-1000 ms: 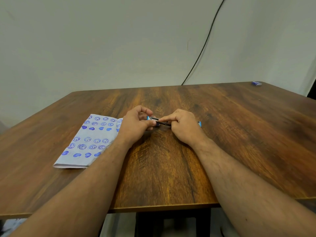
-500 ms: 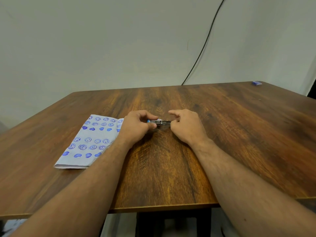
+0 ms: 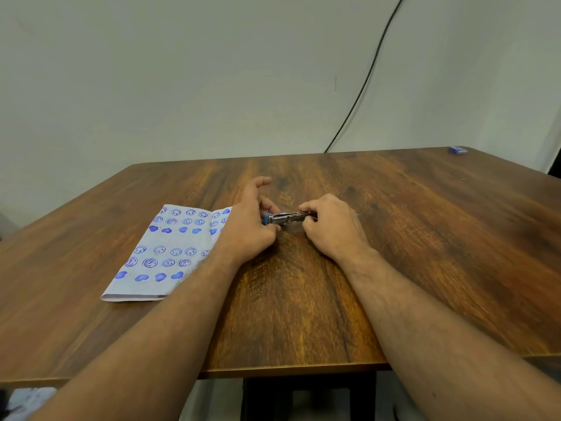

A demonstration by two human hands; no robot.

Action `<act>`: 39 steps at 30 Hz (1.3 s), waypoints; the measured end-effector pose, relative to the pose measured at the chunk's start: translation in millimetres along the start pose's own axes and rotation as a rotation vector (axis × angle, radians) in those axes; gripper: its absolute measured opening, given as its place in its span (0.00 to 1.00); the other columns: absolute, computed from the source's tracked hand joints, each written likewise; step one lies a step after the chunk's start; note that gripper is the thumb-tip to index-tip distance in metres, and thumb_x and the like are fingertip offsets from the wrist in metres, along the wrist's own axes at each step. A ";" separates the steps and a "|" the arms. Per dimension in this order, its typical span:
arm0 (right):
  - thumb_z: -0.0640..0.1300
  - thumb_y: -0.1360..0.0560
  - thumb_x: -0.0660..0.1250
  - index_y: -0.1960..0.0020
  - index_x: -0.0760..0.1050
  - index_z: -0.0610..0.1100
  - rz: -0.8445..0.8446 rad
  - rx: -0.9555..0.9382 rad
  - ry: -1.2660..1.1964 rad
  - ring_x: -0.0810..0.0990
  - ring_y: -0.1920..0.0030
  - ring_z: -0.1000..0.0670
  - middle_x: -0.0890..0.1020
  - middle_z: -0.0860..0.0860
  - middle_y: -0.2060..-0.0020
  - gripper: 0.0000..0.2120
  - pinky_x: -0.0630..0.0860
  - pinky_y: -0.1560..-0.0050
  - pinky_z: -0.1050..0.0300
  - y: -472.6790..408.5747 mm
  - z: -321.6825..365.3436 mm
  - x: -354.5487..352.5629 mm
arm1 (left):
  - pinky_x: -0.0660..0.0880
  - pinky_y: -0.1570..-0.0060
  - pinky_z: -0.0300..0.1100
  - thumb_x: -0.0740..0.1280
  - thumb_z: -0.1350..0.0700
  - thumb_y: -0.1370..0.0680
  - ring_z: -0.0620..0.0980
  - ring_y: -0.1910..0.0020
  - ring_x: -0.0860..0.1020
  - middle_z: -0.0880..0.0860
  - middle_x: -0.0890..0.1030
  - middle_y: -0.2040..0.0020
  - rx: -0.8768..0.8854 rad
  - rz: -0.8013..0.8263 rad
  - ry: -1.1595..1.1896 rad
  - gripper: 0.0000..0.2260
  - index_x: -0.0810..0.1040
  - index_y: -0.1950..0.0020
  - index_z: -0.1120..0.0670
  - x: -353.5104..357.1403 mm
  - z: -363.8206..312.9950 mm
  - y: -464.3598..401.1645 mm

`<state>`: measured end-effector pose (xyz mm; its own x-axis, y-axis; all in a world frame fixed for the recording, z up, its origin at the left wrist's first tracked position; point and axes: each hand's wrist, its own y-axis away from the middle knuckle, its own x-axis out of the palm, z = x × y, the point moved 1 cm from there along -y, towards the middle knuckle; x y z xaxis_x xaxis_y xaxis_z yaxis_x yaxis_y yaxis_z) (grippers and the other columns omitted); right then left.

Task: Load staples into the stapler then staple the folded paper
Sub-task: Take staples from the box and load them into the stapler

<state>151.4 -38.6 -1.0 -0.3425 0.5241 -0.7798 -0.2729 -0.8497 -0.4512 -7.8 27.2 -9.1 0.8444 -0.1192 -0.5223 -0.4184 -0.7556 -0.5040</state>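
Observation:
A small silver stapler [image 3: 285, 219] with blue ends lies between my hands at the middle of the wooden table [image 3: 425, 238]. My left hand [image 3: 250, 226] holds its left end between thumb and lower fingers, with the index finger lifted free. My right hand [image 3: 332, 227] pinches the stapler's right end, its fingers curled over it and hiding that part. The folded paper [image 3: 165, 253], white with blue stamped faces and hearts, lies flat to the left, partly under my left wrist.
A small blue box [image 3: 458, 150] sits at the table's far right corner. A black cable [image 3: 364, 80] runs down the wall behind the table. The table's front edge is close to my body.
My left index finger has lifted off the stapler and now points up. My right hand has closed in over the stapler's right end.

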 end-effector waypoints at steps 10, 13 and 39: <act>0.41 0.22 0.66 0.40 0.81 0.49 -0.018 -0.022 -0.114 0.73 0.48 0.55 0.75 0.51 0.46 0.12 0.67 0.45 0.62 -2.6 -6.0 2.4 | 0.75 0.56 0.33 0.73 0.66 0.30 0.40 0.57 0.81 0.41 0.83 0.56 -0.027 0.071 -0.066 0.28 0.76 0.35 0.44 -0.4 -2.4 0.1; 0.41 0.22 0.66 0.40 0.81 0.49 -0.015 -0.018 -0.120 0.73 0.47 0.55 0.75 0.52 0.46 0.12 0.66 0.45 0.62 -3.2 -6.7 1.7 | 0.75 0.54 0.36 0.74 0.63 0.29 0.39 0.54 0.81 0.41 0.84 0.54 -0.030 0.081 -0.089 0.19 0.83 0.44 0.43 -1.0 -2.0 -1.3; 0.45 0.30 0.68 0.58 0.79 0.52 -0.224 -0.156 -0.201 0.73 0.61 0.59 0.72 0.57 0.59 0.03 0.68 0.64 0.64 10.7 0.1 -9.8 | 0.60 0.26 0.50 0.59 0.63 0.22 0.52 0.25 0.65 0.50 0.72 0.26 -0.002 0.168 -0.473 0.24 0.72 0.27 0.50 5.8 -3.6 -2.6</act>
<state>151.7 -52.9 1.9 -0.4642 0.6865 -0.5597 -0.2256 -0.7027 -0.6748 -0.6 26.1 -8.2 0.5209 0.0657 -0.8511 -0.5347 -0.7521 -0.3853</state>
